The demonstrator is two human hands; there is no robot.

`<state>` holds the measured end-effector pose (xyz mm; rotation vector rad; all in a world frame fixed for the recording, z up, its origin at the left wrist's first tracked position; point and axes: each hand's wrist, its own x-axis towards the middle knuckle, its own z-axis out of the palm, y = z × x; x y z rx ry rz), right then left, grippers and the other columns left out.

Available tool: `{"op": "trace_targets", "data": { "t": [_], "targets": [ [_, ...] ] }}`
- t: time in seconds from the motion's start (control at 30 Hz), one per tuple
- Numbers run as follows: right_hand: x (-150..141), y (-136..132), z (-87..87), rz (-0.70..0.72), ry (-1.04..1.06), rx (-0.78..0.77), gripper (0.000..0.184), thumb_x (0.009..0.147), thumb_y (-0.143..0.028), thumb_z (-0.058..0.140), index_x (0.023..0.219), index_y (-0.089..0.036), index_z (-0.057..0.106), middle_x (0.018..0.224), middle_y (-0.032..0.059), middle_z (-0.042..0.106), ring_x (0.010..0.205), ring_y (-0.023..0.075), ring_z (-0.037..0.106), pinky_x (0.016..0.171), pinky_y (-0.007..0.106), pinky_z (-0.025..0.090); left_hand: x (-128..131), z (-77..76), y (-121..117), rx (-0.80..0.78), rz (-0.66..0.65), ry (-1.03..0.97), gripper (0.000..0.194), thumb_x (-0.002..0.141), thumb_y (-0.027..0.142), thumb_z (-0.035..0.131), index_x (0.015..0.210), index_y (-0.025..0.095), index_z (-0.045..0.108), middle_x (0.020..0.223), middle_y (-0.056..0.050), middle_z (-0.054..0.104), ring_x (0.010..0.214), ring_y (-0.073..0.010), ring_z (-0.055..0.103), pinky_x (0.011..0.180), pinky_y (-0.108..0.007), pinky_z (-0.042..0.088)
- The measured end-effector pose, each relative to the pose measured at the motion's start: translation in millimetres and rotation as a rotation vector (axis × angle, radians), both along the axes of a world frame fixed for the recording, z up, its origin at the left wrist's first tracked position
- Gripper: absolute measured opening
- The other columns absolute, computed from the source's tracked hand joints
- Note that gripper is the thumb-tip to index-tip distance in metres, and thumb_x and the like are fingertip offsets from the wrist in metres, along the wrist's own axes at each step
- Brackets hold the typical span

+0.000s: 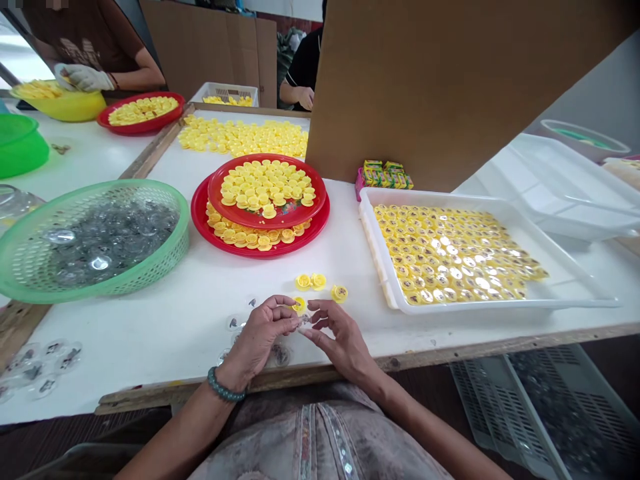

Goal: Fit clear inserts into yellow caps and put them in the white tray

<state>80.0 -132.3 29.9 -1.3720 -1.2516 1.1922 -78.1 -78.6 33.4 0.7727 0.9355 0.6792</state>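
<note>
"So the grey patterned cloth garment (250, 447) sits nearest?"

"Yes, then a white painted tabletop (165, 333) with a rough wooden edge (425, 353)."

"What's above it?"

"The left hand (265, 333) pinches a small clear plastic piece (304, 321); the right hand (340, 333) curves beside it, though I cannot tell its grip."

"Around that?"

"Clocked from there: a pale-green perforated plastic basket (170, 263) at ten, a co-worker's white-gloved hand (87, 77) farther off, stacked round red plates (295, 217) at eleven, a brown cardboard panel (425, 80) at one, a white rectangular plastic tray (565, 287) at two."

Bright green bowl (23, 148) partly beyond left edge.
</note>
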Motion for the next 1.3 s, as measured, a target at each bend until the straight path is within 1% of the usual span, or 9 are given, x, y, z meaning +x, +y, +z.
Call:
{"op": "trace_targets", "data": {
  "t": [0.17,0.3,0.4,0.57,0.67,0.83,1.03,1.2,1.3],
  "targets": [
    [8.7,7.6,7.7,0.260,-0.400,0.245,0.030,0.082,-0.022,0.057,0.112,-0.025,0.061,0.104,0.0062,0.061,0.093,0.0174,0.057,0.081,0.031,0.045,-4.6,0.4,3.6,0.092,-0.127,0.067,0.037,0.069,0.023,0.068,0.100,0.016,0.050,0.074,-0.001,0.064,0.064,-0.0105,0.054,0.064,-0.023,0.040],
    [15.6,22.0,4.1,0.186,-0.568,0.244,0.029,0.079,-0.023,0.062,0.108,-0.021,0.062,0.102,0.0068,0.063,0.086,0.0170,0.059,0.078,0.030,0.046,-11.1,-1.0,12.3,0.372,-0.118,0.388,0.040,0.069,0.030,0.068,0.104,0.018,0.053,0.083,-0.002,0.063,0.069,-0.0132,0.056,0.066,-0.025,0.043],
    [17.9,35.2,-0.8,0.157,-0.672,0.202,0.029,0.079,-0.023,0.063,0.108,-0.021,0.062,0.101,0.0057,0.065,0.073,0.0144,0.060,0.073,0.029,0.045,-15.0,-3.9,23.9,0.590,-0.137,0.659,0.040,0.070,0.025,0.064,0.110,0.021,0.058,0.092,-0.002,0.062,0.064,-0.0123,0.053,0.063,-0.025,0.043],
    [10.2,48.8,-9.1,0.197,-0.772,0.171,0.029,0.076,-0.020,0.066,0.105,-0.019,0.063,0.095,0.0061,0.066,0.081,0.0171,0.061,0.072,0.027,0.044,-9.2,-15.3,40.2,0.770,-0.275,0.759,0.028,0.072,0.016,0.053,0.095,0.022,0.068,0.088,-0.003,0.067,0.073,-0.0169,0.059,0.071,-0.027,0.044],
    [5.4,50.6,-11.4,0.213,-0.818,0.153,0.027,0.076,-0.020,0.067,0.103,-0.019,0.064,0.094,0.0064,0.067,0.083,0.0175,0.062,0.073,0.026,0.044,-3.8,-20.2,42.8,0.735,-0.272,0.727,0.021,0.072,0.017,0.052,0.082,0.022,0.070,0.084,-0.002,0.070,0.077,-0.0189,0.062,0.072,-0.027,0.044],
    [1.3,52.1,-7.7,0.281,-0.984,0.159,0.014,0.078,-0.020,0.064,0.092,-0.019,0.064,0.089,0.0052,0.065,0.085,0.0179,0.060,0.071,0.025,0.042,-2.8,-20.5,41.5,0.629,-0.230,0.673,0.021,0.070,0.018,0.053,0.081,0.023,0.071,0.077,-0.001,0.070,0.072,-0.0182,0.062,0.067,-0.027,0.044],
    [-3.2,61.3,6.7,0.414,-1.128,0.096,0.009,0.079,-0.014,0.057,0.079,-0.018,0.065,0.080,0.0054,0.064,0.077,0.0169,0.059,0.061,0.024,0.038,-0.5,-23.0,41.0,0.348,-0.305,0.438,0.024,0.072,0.037,0.060,0.078,0.015,0.068,0.060,-0.001,0.062,0.056,-0.0144,0.057,0.056,-0.025,0.044],
    [-5.3,70.4,17.4,0.483,-1.133,0.028,0.017,0.076,-0.009,0.053,0.076,-0.018,0.068,0.080,0.0059,0.065,0.071,0.0159,0.059,0.057,0.024,0.037,8.4,-25.7,42.3,0.106,-0.137,0.353,0.035,0.058,0.040,0.076,0.075,0.013,0.061,0.062,-0.001,0.062,0.053,-0.0130,0.058,0.054,-0.026,0.048],
    [-6.5,73.6,19.1,0.506,-1.178,0.021,0.019,0.076,-0.009,0.051,0.078,-0.016,0.069,0.080,0.0082,0.065,0.069,0.0168,0.059,0.057,0.025,0.037,10.8,-24.2,45.5,0.032,-0.112,0.361,0.039,0.052,0.037,0.080,0.074,0.013,0.056,0.058,-0.001,0.062,0.050,-0.0144,0.059,0.051,-0.026,0.049]
  ]
}}
